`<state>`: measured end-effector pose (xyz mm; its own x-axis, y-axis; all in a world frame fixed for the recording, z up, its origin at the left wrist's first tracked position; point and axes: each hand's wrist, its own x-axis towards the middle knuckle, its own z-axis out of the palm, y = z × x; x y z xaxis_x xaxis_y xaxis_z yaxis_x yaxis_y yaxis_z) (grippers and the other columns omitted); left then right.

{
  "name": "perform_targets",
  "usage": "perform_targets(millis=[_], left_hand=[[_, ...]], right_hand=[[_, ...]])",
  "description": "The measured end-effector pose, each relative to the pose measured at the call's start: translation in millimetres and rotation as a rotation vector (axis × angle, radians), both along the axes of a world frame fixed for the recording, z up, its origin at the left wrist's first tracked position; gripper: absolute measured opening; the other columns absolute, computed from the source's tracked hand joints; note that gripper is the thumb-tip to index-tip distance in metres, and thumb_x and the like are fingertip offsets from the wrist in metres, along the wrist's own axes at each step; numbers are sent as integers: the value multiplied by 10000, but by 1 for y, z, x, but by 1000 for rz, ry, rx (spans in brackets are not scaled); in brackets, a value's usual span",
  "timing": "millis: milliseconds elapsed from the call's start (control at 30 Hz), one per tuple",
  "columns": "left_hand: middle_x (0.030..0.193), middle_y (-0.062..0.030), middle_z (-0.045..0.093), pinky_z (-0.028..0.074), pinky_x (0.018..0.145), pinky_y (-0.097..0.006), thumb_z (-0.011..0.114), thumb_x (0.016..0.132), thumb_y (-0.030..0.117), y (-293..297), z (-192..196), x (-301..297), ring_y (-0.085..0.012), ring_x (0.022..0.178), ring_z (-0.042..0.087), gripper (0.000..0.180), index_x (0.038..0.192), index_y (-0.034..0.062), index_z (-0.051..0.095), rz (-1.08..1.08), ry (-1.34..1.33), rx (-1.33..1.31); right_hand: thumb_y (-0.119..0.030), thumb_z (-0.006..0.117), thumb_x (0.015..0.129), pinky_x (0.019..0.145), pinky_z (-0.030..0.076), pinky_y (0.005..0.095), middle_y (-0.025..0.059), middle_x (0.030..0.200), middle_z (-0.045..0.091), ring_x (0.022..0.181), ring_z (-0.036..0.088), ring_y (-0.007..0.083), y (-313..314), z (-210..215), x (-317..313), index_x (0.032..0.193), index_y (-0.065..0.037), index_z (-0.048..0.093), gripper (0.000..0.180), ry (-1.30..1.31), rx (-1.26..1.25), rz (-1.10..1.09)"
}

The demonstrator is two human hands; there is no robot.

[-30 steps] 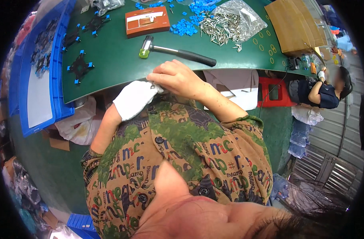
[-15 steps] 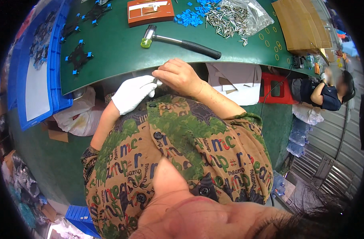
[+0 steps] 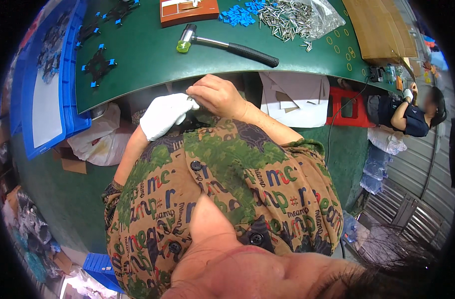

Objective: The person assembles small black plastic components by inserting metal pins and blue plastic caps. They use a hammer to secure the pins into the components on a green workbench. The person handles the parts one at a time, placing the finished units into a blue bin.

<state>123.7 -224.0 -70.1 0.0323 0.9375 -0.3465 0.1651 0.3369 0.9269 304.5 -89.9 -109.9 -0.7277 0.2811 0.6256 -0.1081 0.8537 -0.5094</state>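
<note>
My left hand (image 3: 167, 115), in a white glove, meets my bare right hand (image 3: 216, 96) in front of my chest, just off the table's near edge. The fingers of both hands are closed and pinched together at their tips. A tiny, dark bit shows between them, too small and covered to name. Beyond my hands, a mallet (image 3: 226, 46) with a clear yellow-green face, metal shaft and black ribbed grip lies on the green table (image 3: 153, 60). To the left on the table is a black, several-armed part (image 3: 99, 66) with blue tips.
Small blue pieces (image 3: 237, 16), a heap of metal pins (image 3: 287, 21) and a clear plastic bag (image 3: 327, 19) lie at the back, beside a brown-red box (image 3: 189, 12). A blue crate (image 3: 68, 94) stands left, a cardboard box (image 3: 382, 32) right. A co-worker (image 3: 409, 114) sits far right.
My hands stay together; the right fingers have shifted slightly leftward over the left fingertips. The view has tilted a little, so the table's things sit slightly higher.
</note>
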Motion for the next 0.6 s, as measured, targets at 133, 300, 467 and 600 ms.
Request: perform_targets(millis=[133, 300, 467, 600], left_hand=[[677, -3, 575, 407, 586, -269, 592, 1033, 263, 1, -4, -3, -97, 599, 490, 264, 1030, 62, 763, -29, 182, 68], [737, -76, 651, 469, 604, -335, 574, 1030, 261, 4, -6, -3, -186, 614, 585, 270, 1032, 62, 757, -114, 417, 222], [759, -98, 675, 485, 597, -358, 575, 1027, 261, -1, -10, 2, -212, 608, 603, 278, 1003, 58, 764, -89, 291, 120], [778, -84, 672, 492, 601, -367, 544, 1039, 259, -2, -18, 2, -269, 620, 609, 272, 982, 106, 761, -173, 405, 295]], right_hand=[[-41, 765, 815, 684, 567, 369, 52, 890, 665, 807, 657, 258, 3, 2, -4, 1034, -83, 689, 236, 11, 11, -1], [-35, 768, 804, 698, 568, 376, 57, 899, 667, 813, 657, 265, 4, 0, -5, 1043, -79, 687, 256, 17, 11, 1], [-64, 762, 821, 682, 561, 381, 57, 875, 652, 802, 655, 267, -3, -6, 3, 1060, -80, 690, 250, -12, -1, 3], [-95, 778, 813, 670, 554, 393, 74, 854, 650, 772, 658, 277, 9, 21, 16, 1077, -80, 687, 279, -34, 48, -4]])
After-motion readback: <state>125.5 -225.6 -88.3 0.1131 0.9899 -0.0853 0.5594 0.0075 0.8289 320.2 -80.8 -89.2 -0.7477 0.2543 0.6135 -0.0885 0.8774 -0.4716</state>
